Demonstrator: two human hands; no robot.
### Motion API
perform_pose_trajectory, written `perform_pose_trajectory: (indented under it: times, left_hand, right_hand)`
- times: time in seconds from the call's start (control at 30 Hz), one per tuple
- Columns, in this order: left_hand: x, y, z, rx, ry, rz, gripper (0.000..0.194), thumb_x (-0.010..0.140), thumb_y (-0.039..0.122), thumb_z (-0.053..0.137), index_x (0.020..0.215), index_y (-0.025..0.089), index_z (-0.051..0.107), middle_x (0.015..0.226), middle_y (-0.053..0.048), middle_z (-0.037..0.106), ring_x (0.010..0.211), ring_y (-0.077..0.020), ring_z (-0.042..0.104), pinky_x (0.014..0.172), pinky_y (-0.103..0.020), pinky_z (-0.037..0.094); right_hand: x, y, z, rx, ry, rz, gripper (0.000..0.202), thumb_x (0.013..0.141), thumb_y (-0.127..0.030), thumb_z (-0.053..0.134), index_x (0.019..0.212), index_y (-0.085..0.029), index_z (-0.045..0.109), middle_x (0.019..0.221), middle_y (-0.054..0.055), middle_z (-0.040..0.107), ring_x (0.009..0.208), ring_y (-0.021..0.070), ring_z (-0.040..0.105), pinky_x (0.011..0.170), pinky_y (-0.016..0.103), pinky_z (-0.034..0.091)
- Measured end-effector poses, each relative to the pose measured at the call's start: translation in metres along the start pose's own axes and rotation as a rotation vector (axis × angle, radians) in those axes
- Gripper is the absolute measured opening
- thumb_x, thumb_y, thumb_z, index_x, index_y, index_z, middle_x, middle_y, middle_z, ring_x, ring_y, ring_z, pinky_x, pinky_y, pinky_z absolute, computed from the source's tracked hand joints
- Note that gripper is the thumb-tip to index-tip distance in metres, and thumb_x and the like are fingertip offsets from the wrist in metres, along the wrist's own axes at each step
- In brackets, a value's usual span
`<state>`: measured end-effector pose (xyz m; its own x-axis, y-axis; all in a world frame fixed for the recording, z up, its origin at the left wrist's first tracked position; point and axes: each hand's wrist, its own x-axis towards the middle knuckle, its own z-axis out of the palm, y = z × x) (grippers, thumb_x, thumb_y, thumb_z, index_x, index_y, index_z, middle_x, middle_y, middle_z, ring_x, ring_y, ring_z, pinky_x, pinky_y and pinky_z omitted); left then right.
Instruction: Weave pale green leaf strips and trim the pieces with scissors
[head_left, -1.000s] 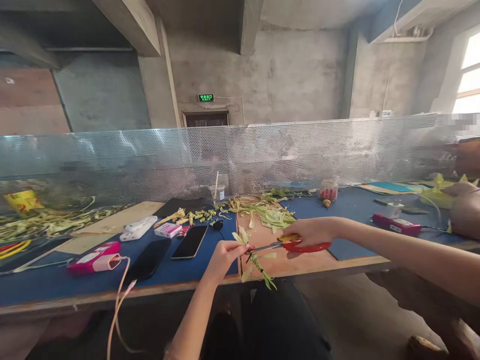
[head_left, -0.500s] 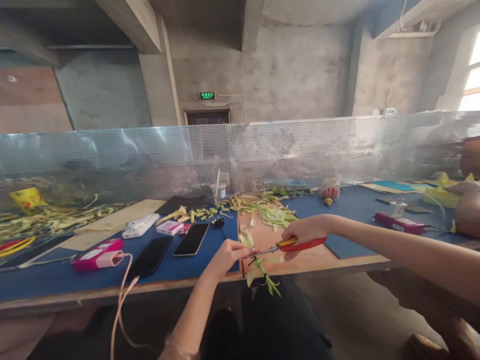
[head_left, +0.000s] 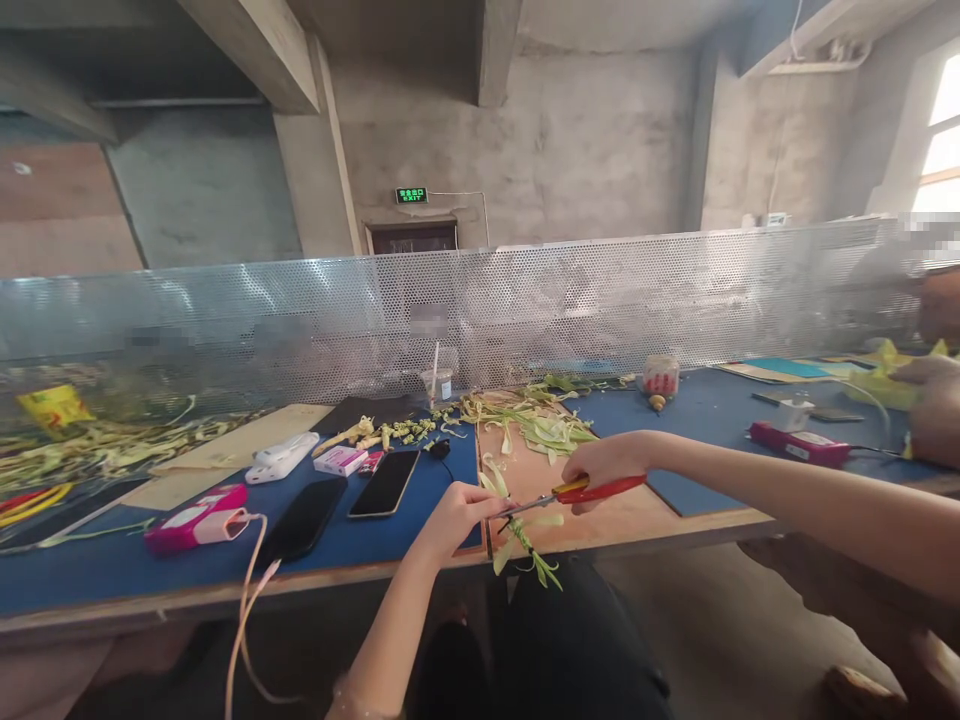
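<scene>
My right hand [head_left: 600,470] is closed around the red and yellow handles of a pair of pliers [head_left: 604,489]. Their metal jaws reach left to the fingertips of my left hand [head_left: 466,512]. That hand pinches the top of a green leafy sprig [head_left: 529,550], which hangs over the table's front edge. Whether the jaws touch the stem is too small to tell. Behind the hands, a pile of pale green leaves [head_left: 551,430] lies on a reddish-brown board [head_left: 600,518].
Left on the blue table are two phones [head_left: 385,483], a pink device [head_left: 199,520] with a cable, and a white power bank [head_left: 281,457]. A jar [head_left: 661,378] and a magenta device [head_left: 799,445] stand right. A perforated metal screen [head_left: 570,300] runs behind. Another person's hand [head_left: 926,370] shows far right.
The camera view has shifted slightly. Both hands hold nearly the same pose, with the pliers' handles looking a little closer together.
</scene>
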<state>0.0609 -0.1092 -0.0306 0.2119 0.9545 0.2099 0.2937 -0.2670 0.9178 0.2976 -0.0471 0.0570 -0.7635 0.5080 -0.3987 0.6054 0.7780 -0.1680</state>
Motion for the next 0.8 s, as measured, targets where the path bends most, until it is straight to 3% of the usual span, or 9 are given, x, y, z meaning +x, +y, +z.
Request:
perform_pose_trajectory:
  times: [0.3, 0.57, 0.8]
  left_hand:
    - [0.0, -0.001, 0.0, -0.017, 0.004, 0.009, 0.034, 0.067, 0.039, 0.059, 0.086, 0.014, 0.071, 0.079, -0.006, 0.069, 0.09, -0.0245, 0.058, 0.081, -0.03, 0.039]
    - [-0.001, -0.001, 0.001, 0.098, 0.023, 0.032, 0.032, 0.067, 0.041, 0.057, 0.068, 0.013, 0.071, 0.058, -0.001, 0.06, 0.061, -0.0152, 0.05, 0.062, -0.026, 0.036]
    - [-0.001, 0.003, 0.003, 0.1, 0.03, 0.015, 0.032, 0.064, 0.042, 0.057, 0.066, 0.013, 0.071, 0.057, -0.002, 0.059, 0.063, -0.0169, 0.049, 0.061, -0.026, 0.035]
  right_hand:
    - [0.0, -0.008, -0.002, -0.027, 0.0, 0.034, 0.04, 0.069, -0.058, 0.049, 0.065, -0.019, 0.048, 0.061, -0.002, 0.044, 0.052, 0.01, 0.037, 0.05, 0.027, 0.025]
    - [0.005, -0.001, 0.001, -0.011, -0.024, 0.028, 0.044, 0.065, -0.064, 0.049, 0.069, -0.02, 0.049, 0.064, -0.002, 0.046, 0.053, 0.0105, 0.038, 0.049, 0.026, 0.024]
    - [0.005, 0.002, 0.004, -0.014, 0.021, 0.031, 0.045, 0.066, -0.063, 0.048, 0.062, -0.019, 0.046, 0.06, -0.002, 0.043, 0.051, 0.0098, 0.035, 0.05, 0.027, 0.022]
